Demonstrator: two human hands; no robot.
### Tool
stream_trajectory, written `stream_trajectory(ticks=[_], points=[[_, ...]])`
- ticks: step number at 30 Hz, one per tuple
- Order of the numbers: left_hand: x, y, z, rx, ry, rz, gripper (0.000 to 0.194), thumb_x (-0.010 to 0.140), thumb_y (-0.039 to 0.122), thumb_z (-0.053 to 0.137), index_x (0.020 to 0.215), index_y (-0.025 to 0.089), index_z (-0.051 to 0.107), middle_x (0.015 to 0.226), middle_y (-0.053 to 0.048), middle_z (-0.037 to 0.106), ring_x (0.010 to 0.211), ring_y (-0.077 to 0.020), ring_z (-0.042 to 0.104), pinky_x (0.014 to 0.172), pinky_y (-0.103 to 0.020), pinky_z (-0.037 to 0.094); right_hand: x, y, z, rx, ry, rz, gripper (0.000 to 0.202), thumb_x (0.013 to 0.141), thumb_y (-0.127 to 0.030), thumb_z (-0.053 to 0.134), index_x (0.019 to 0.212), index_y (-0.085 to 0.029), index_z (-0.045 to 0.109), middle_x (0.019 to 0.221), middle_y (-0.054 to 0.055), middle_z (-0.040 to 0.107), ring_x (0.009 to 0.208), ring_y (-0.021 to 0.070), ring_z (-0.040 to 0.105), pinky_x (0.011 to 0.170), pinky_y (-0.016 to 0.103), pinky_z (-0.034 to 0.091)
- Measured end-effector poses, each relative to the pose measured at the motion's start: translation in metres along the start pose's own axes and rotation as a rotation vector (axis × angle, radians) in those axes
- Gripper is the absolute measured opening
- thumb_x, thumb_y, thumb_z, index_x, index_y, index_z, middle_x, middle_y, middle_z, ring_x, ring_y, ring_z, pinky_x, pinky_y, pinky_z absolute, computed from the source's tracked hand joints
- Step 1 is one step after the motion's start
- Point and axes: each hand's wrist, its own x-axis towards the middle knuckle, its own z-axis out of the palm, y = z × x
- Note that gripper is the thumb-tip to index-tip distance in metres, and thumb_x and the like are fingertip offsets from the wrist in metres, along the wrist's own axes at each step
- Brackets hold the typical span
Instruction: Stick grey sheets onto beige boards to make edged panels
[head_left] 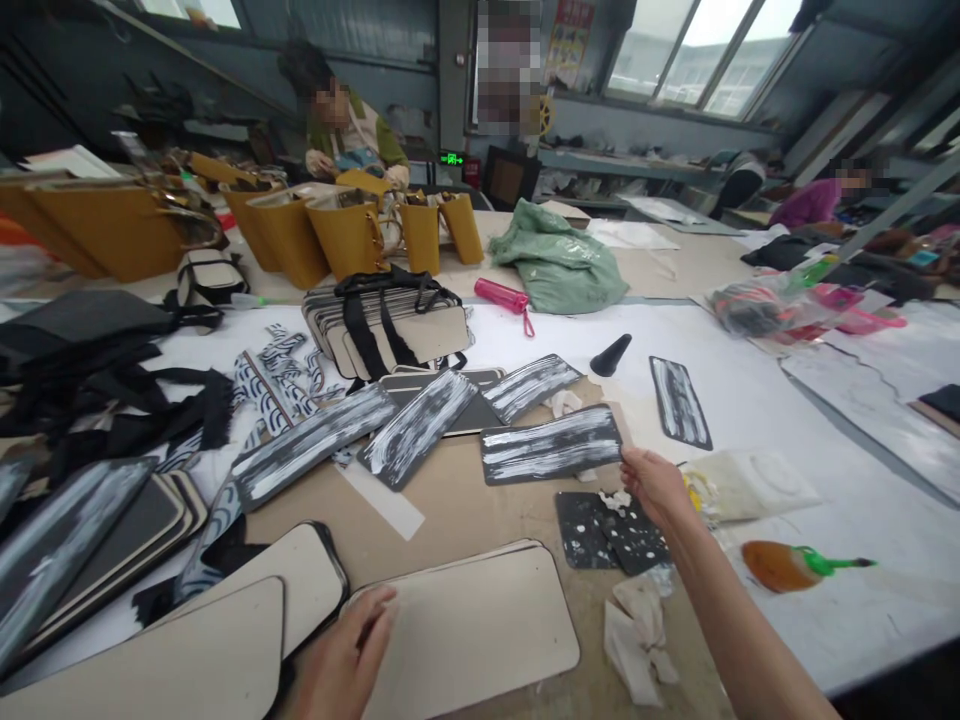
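My right hand (654,482) pinches the right end of a dark panel (551,445) streaked with white paste. My left hand (352,640), fingers curled, rests at the left edge of a beige rounded panel (480,630); whether it grips the panel is unclear. Other streaked panels lie behind and to the left, one (420,428) leaning over a dark panel, another (311,443) beside it. A smaller streaked panel (680,402) lies at the right. Two dark pieces with white spots (585,535) lie below my right hand.
An orange glue bottle (780,567) with a green nozzle lies at right, near crumpled cloth (636,635). A strapped panel bundle (435,335), black cone (611,355), pink bottle (501,294) and green sack (562,265) stand farther back. A person (352,135) sits behind mustard bags (341,235).
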Motion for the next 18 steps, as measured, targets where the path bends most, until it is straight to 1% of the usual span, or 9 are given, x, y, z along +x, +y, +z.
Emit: stream_trajectory(ticks=[2,4,6,7,10,12,15,17,18], points=[[0.010,0.047,0.003,-0.059,-0.041,0.130,0.027,0.073,0.045,0.050,0.081,0.024,0.064,0.077,-0.003,0.068,0.073,-0.0200,0.063,0.070,-0.029,0.051,-0.036,-0.023,0.004,0.073,-0.005,-0.087,0.032,0.073,-0.047,0.051,0.078,-0.015,0.056,0.059,0.000,0.055,0.053,0.0123,0.050,0.053,0.024,0.042],[0.020,0.091,0.006,-0.109,-0.040,0.281,0.025,0.078,0.042,0.047,0.079,0.022,0.062,0.076,-0.003,0.066,0.070,-0.0167,0.061,0.067,-0.026,0.048,-0.082,-0.045,0.015,0.094,-0.021,-0.285,0.029,0.076,-0.045,0.053,0.082,-0.017,0.056,0.063,0.000,0.055,0.056,0.0121,0.049,0.055,0.024,0.041],[0.027,0.124,0.007,-0.141,-0.057,0.325,0.026,0.080,0.042,0.047,0.074,0.019,0.059,0.067,-0.001,0.061,0.061,-0.0131,0.057,0.060,-0.022,0.045,-0.129,-0.061,0.034,0.006,-0.013,-0.522,0.018,0.081,-0.036,0.052,0.080,-0.019,0.056,0.069,0.001,0.057,0.062,0.0126,0.051,0.059,0.025,0.042],[0.030,0.135,0.007,-0.138,-0.060,0.334,0.028,0.080,0.044,0.047,0.071,0.019,0.056,0.061,0.001,0.058,0.056,-0.0116,0.053,0.055,-0.021,0.042,-0.151,-0.067,0.046,-0.027,-0.011,-0.656,0.013,0.083,-0.030,0.049,0.079,-0.019,0.055,0.069,0.001,0.056,0.063,0.0125,0.050,0.060,0.025,0.041],[0.035,0.142,0.003,0.002,-0.001,0.362,0.029,0.078,0.042,0.050,0.060,0.019,0.046,0.050,0.005,0.044,0.048,-0.0091,0.042,0.048,-0.020,0.033,-0.201,-0.074,0.082,-0.085,0.015,-0.943,0.010,0.085,-0.014,0.044,0.082,-0.018,0.052,0.069,0.002,0.054,0.065,0.0139,0.048,0.060,0.025,0.040],[0.036,0.135,-0.003,0.146,0.054,0.406,0.028,0.077,0.035,0.050,0.056,0.019,0.041,0.049,0.006,0.039,0.048,-0.0091,0.038,0.048,-0.021,0.030,-0.221,-0.075,0.098,-0.096,0.042,-1.018,0.011,0.085,-0.011,0.042,0.083,-0.017,0.051,0.068,0.004,0.054,0.066,0.0156,0.047,0.060,0.027,0.040],[0.035,0.122,-0.015,0.311,0.087,0.544,0.026,0.079,0.029,0.045,0.056,0.019,0.041,0.053,0.004,0.040,0.051,-0.0103,0.039,0.051,-0.023,0.030,-0.235,-0.068,0.104,-0.055,-0.036,-1.018,0.012,0.087,-0.013,0.040,0.085,-0.017,0.052,0.072,0.005,0.056,0.068,0.0163,0.049,0.062,0.027,0.041],[0.032,0.119,-0.026,0.363,0.105,0.662,0.026,0.082,0.029,0.043,0.059,0.019,0.042,0.057,0.003,0.042,0.054,-0.0109,0.041,0.055,-0.023,0.031,-0.235,-0.056,0.099,-0.018,-0.116,-0.935,0.016,0.088,-0.017,0.037,0.086,-0.017,0.053,0.075,0.005,0.057,0.072,0.0164,0.051,0.066,0.028,0.042],[0.029,0.120,-0.033,0.371,0.114,0.714,0.026,0.083,0.030,0.042,0.059,0.019,0.042,0.058,0.003,0.043,0.055,-0.0109,0.041,0.055,-0.023,0.032,-0.232,-0.046,0.095,-0.001,-0.120,-0.847,0.018,0.089,-0.020,0.036,0.085,-0.017,0.054,0.076,0.006,0.058,0.074,0.0167,0.052,0.067,0.029,0.042]])
